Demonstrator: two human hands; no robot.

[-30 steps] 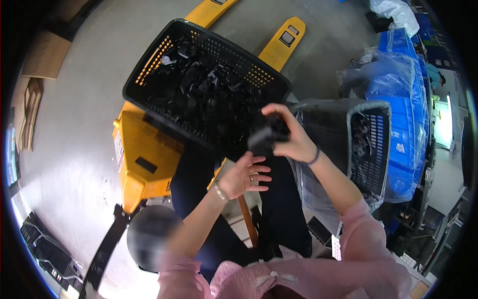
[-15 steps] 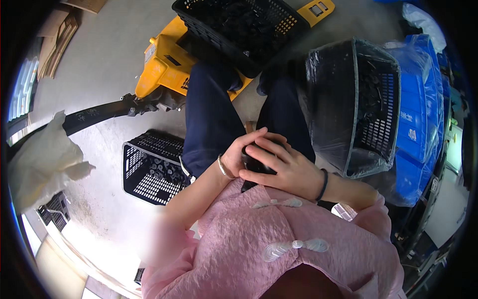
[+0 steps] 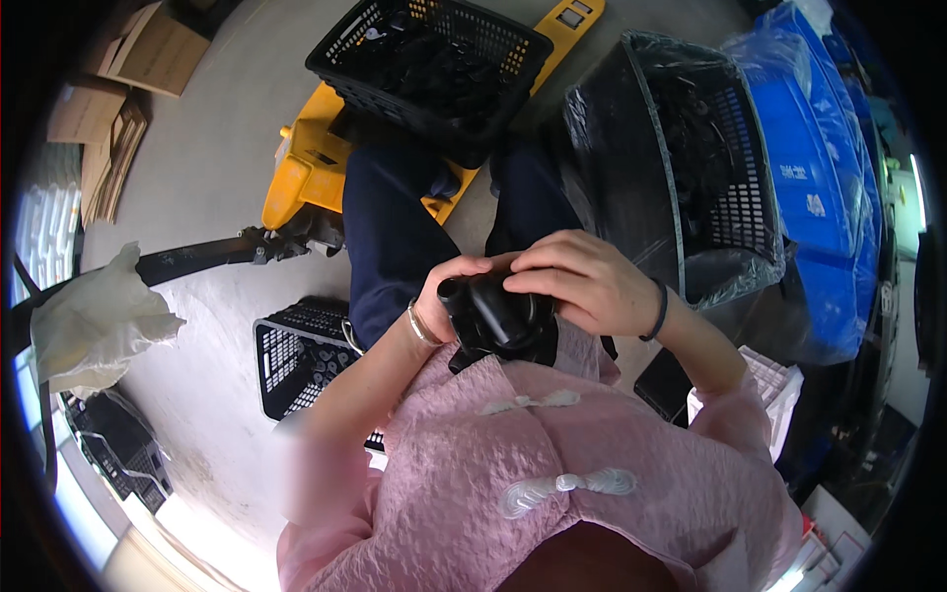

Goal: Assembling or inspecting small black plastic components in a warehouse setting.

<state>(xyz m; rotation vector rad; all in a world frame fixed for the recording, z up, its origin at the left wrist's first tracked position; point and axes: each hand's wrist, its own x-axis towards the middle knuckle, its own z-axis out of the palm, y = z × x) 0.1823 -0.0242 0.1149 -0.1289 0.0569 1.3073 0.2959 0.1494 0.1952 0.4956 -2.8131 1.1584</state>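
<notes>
— Since half a second back, both hands have lifted off the lap, baring a black plastic part (image 3: 496, 318) held close against the pink top.
— Who holds it?
— Left hand (image 3: 446, 293) wraps its left side; right hand (image 3: 582, 282) clamps over the top. Both closed on it.
— Around them?
— Lined black crate (image 3: 691, 158) just right of the knees, another full black basket (image 3: 434, 64) ahead on a yellow pallet jack (image 3: 306, 178), an empty crate (image 3: 296, 355) on the floor at left.
</notes>
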